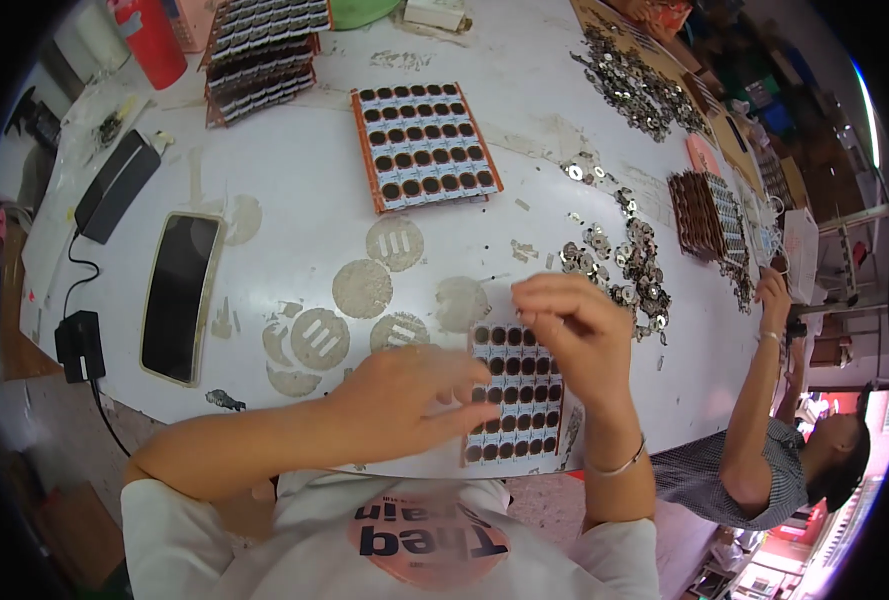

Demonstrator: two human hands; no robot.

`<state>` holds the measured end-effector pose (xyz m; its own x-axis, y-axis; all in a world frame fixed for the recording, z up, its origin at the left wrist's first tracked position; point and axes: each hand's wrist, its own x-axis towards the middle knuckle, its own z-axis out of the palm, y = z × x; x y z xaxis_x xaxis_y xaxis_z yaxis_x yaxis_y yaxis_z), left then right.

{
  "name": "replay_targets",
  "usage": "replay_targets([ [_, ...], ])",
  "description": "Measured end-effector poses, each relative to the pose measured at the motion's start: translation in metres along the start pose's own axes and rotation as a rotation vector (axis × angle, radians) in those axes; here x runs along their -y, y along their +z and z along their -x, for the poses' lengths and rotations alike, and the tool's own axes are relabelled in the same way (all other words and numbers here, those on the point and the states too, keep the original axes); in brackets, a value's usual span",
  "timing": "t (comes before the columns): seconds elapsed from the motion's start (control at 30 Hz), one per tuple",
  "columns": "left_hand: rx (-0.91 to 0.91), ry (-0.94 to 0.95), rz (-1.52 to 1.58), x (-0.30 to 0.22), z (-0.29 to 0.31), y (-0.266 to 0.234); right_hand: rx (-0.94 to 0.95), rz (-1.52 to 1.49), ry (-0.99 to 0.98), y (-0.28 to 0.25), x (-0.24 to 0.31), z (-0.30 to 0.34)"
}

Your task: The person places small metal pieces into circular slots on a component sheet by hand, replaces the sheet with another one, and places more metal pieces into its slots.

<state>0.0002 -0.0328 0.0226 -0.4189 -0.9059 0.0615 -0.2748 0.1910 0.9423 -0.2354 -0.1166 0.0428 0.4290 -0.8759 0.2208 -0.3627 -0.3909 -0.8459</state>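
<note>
Right in front of me, by the table's near edge, lies a sheet (512, 395) with rows of round black discs on a white and orange backing. My left hand (414, 395) reaches over the sheet's left side, slightly blurred, its fingers apart and nothing visible between them. Above the sheet's upper right corner is my right hand (579, 330), thumb and fingers pinched together; whatever they hold, if anything, is too small to make out. To the right of that hand spreads a pile of small shiny metal parts (642, 270).
A similar stack of disc sheets (426, 145) lies farther back, with a taller stack (264, 60) behind it. At left are a phone (180, 298), a black device (117, 187) and a red bottle (149, 42). A co-worker's hand (772, 295) is beside another stack (699, 215) at right.
</note>
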Motion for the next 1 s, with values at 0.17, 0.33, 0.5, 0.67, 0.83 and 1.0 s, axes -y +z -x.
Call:
replay_targets([
  [0.17,0.026,-0.224,0.447,0.001,-0.007,-0.013,0.018,-0.202,0.023,0.022,0.022,0.021],
  [0.33,0.04,-0.271,0.632,0.006,-0.007,-0.011,0.034,-0.194,-0.068,0.027,0.025,0.025],
  [0.5,-0.02,-0.137,0.589,0.014,-0.006,-0.002,-0.045,-0.546,0.064,0.032,0.034,0.03],
  [0.67,-0.062,-0.047,0.35,0.007,-0.005,-0.007,0.15,-0.462,0.264,0.024,0.026,0.031],
  [0.83,-0.08,-0.006,0.177,0.013,-0.005,-0.002,0.141,-0.551,0.388,0.021,0.027,0.031],
  [1.0,-0.01,-0.044,0.265,0.01,-0.006,-0.006,0.135,-0.164,0.004,0.016,0.019,0.031],
])
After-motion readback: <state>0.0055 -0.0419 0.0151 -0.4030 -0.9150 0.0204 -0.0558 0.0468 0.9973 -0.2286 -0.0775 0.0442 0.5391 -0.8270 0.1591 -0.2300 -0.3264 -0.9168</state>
